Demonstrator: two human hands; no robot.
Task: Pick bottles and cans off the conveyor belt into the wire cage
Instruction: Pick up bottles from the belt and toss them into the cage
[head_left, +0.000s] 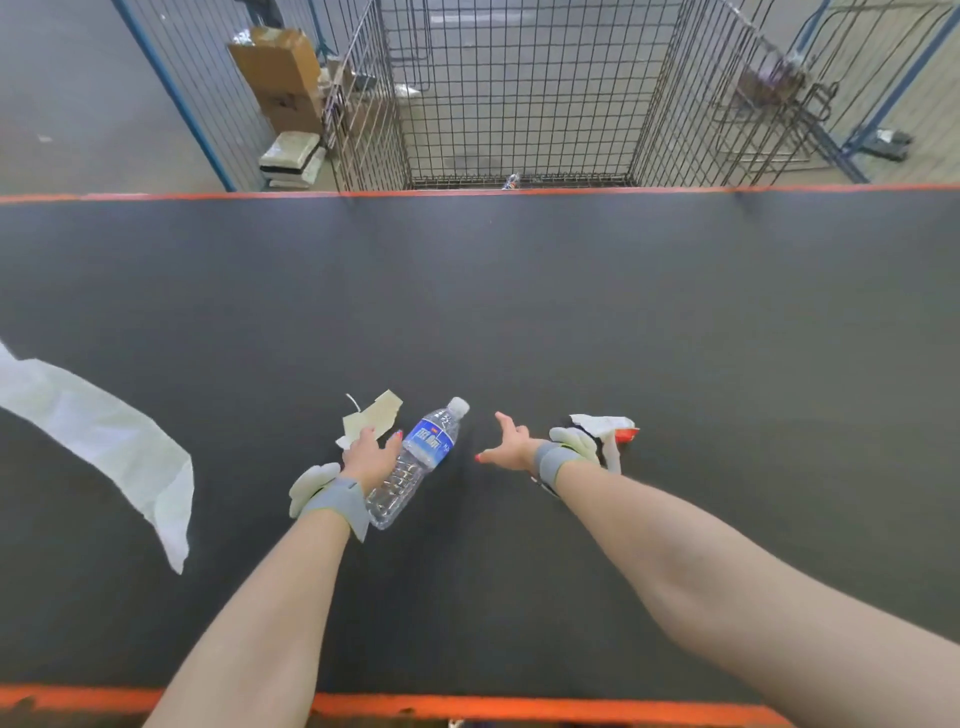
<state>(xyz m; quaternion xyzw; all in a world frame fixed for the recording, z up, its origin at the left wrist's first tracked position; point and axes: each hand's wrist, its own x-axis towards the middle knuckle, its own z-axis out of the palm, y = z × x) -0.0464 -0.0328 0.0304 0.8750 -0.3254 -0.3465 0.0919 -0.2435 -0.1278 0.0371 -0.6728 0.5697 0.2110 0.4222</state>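
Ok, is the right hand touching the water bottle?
Apart. The head view shows bare conveyor belt between the open right hand and the water bottle, which the left hand grips.

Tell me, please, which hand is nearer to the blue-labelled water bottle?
Left. The left hand grips the water bottle from its left side, at mid-body. The right hand is open, apart from it, off to the bottle's right.

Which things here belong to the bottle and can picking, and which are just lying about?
Job: water bottle held by the left hand, wire cage, conveyor belt.
Lying about: white plastic sheet, torn cardboard scrap, red-and-white wrapper by the right hand, cardboard boxes beyond the belt.
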